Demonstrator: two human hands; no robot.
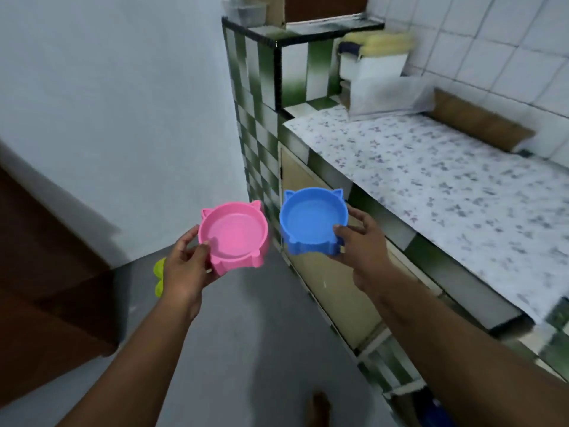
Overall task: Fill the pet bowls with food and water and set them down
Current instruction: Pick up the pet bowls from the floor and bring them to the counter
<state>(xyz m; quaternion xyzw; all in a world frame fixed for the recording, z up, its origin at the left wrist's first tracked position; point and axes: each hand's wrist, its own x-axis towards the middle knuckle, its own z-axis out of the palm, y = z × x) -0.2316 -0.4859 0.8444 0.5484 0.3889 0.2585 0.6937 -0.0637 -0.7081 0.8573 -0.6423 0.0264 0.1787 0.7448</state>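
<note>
Beside the counter [446, 192], each hand grips a bowl.

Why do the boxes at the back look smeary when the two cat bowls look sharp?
In the head view, motion blur, probably from the head turning, smears the white plastic containers and speckled countertop; the pink cat-eared plastic bowl and blue cat-eared plastic bowl look sharper; the light is dim.

Pink bowl [233, 234], blue bowl [313, 219], green-and-white checked tiles [261, 97], grey-speckled white counter cover [431, 180], yellow-green object [159, 277]
</note>
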